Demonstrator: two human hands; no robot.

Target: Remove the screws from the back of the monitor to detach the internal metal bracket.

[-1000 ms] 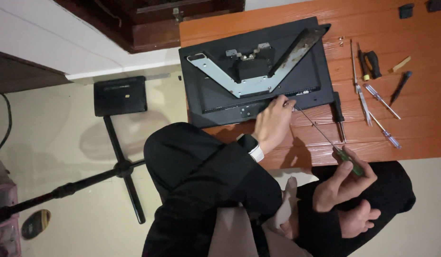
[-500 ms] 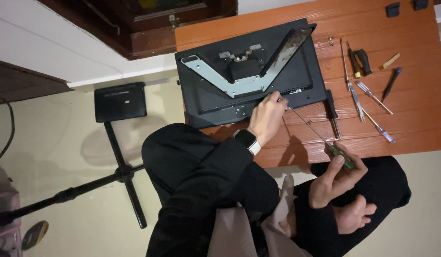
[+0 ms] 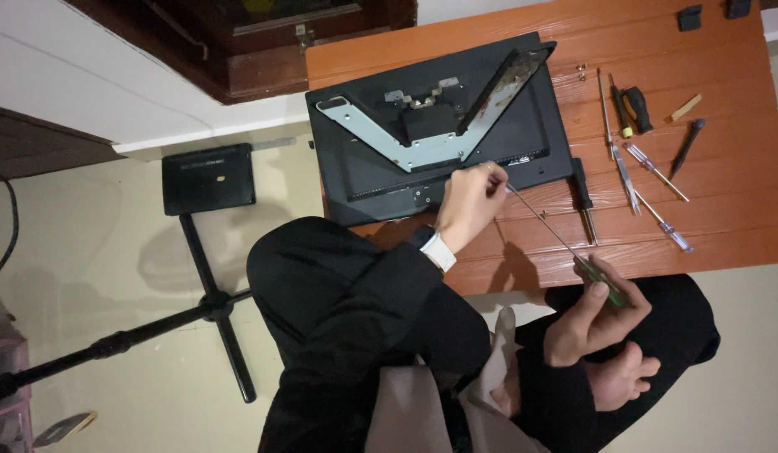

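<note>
spare screwdrivers [image 3: 653, 168], black tripod stand [image 3: 206, 298], wooden cabinet [image 3: 263, 42]

The left hand [image 3: 468, 201] reaches forward, fingers pinched together at the tips, while the right hand [image 3: 592, 315] sits curled near the lap, apparently in a closed grip.

Single head-worn view only; nothing is being shared with a second view. The scene is being looked at steeply downward from above the seated person, so lap and crossed legs are being framed at the near bottom edge. The low wooden table [image 3: 707, 218] is being covered across the far right, cut off at the right edge. The monitor back [image 3: 439, 126] is being held near the frame's upper centre, at moderate range. The left hand [image 3: 468, 201] and right hand [image 3: 594, 315] are both being kept inside the frame. Floor and a stand base [image 3: 208, 178] are being taken in on the left.
</note>
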